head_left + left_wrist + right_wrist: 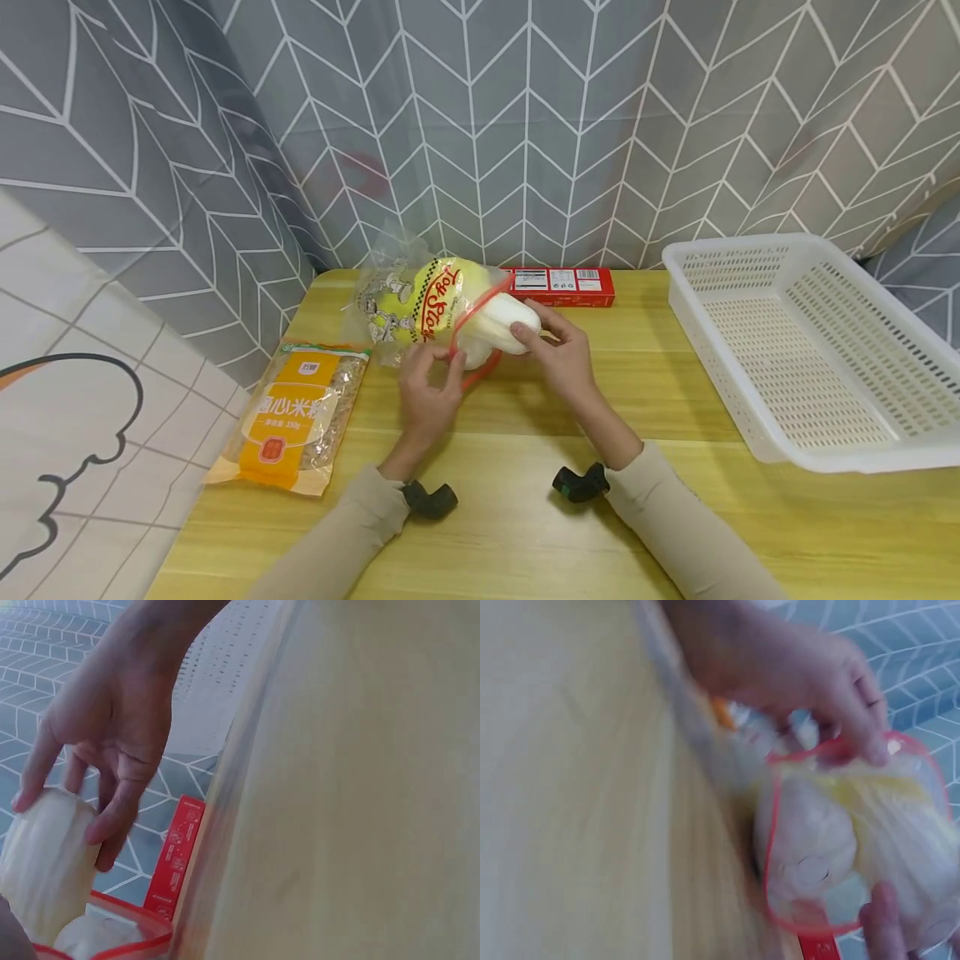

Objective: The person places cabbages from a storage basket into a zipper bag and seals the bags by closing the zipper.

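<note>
A clear plastic bag [438, 304] with yellow and red "Toy Story" print lies toward the back of the table, its red-edged mouth open to the right. My left hand [431, 385] pinches the red rim near the front. Out of that mouth sticks a white, ribbed napa cabbage [504, 321], its rounded base pointing right. My right hand [558, 350] grips this base between thumb and fingers; in the left wrist view the fingers spread round the cabbage [49, 859]. A second pale, round-ended cabbage [810, 836] shows inside the bag in the right wrist view.
Behind the bag a red box [570, 287] lies along the table's back edge. To the left is an orange-labelled food packet [292, 417]. A white perforated basket [720, 392] stands at the right. A patterned grey curtain [525, 125] hangs behind the table.
</note>
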The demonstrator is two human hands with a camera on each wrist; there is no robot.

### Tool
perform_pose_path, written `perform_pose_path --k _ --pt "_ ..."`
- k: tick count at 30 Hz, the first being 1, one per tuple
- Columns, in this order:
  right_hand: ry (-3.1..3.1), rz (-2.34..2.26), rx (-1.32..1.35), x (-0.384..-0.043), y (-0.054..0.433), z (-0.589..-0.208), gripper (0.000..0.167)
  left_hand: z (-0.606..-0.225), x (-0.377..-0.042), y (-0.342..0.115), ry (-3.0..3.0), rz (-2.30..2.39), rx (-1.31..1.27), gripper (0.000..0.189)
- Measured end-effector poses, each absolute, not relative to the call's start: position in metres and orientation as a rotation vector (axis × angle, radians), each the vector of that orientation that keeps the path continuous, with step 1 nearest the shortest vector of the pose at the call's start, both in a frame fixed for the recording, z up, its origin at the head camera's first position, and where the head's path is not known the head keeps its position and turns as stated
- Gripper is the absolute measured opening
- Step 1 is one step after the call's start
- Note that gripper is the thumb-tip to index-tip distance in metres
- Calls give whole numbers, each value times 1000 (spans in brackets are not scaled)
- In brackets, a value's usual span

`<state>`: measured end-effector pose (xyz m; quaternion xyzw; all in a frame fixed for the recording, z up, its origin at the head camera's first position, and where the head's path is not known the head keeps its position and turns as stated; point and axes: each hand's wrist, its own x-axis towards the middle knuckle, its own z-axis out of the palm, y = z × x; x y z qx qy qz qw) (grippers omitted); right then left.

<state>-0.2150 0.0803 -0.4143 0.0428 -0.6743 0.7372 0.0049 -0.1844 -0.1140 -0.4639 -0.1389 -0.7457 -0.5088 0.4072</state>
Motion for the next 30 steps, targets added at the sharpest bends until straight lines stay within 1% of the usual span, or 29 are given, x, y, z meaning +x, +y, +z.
perform_pose_path --k 2,4,7,11,15,17,20,23,26,30 --pt "-2082 2477 -25 -217 79 -412 47 -465 -183 -112 -1901 -1291 -346 9" --pt "-2072 2601 -154 -220 80 -410 52 -466 -181 -110 -1927 -1304 -341 8" --pt "-2126 2645 -187 -224 81 -409 59 -468 -179 -109 -1949 -1324 -330 7" --pt "-2303 2421 79 -226 84 -413 58 -468 -178 -110 -1940 -1332 -321 6" --pt "-2319 2122 349 -228 89 -423 67 -467 -178 -111 -1906 -1332 -329 6" --pt "-2274 2028 407 -228 91 -426 68 -467 -178 -110 -1893 -1346 -337 7" --pt "-2187 2026 436 -229 91 -429 64 -468 -178 -110 -1896 -1365 -351 7" --pt "-2112 2144 377 -230 85 -428 56 -469 -178 -110 -1918 -1380 -364 6" --pt "-2059 2348 250 -231 75 -423 48 -469 -178 -110 -1947 -1376 -370 4" --pt "-2055 2522 77 -237 63 -416 50 -469 -177 -111 -1977 -1365 -354 5"
